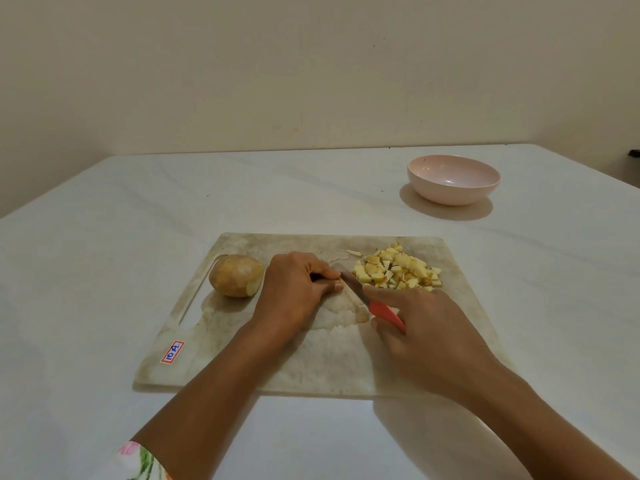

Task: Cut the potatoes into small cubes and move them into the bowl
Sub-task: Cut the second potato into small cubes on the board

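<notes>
Potato piece [340, 280] mostly hidden under left hand [294, 289]

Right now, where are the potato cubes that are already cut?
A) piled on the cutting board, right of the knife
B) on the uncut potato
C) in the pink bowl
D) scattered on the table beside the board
A: the potato cubes sit in a pile on the cutting board, just right of the knife, while the pink bowl holds none.

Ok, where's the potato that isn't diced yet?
In the head view the potato sits on the left end of the cutting board, beside its handle slot and just left of the left hand.
</notes>
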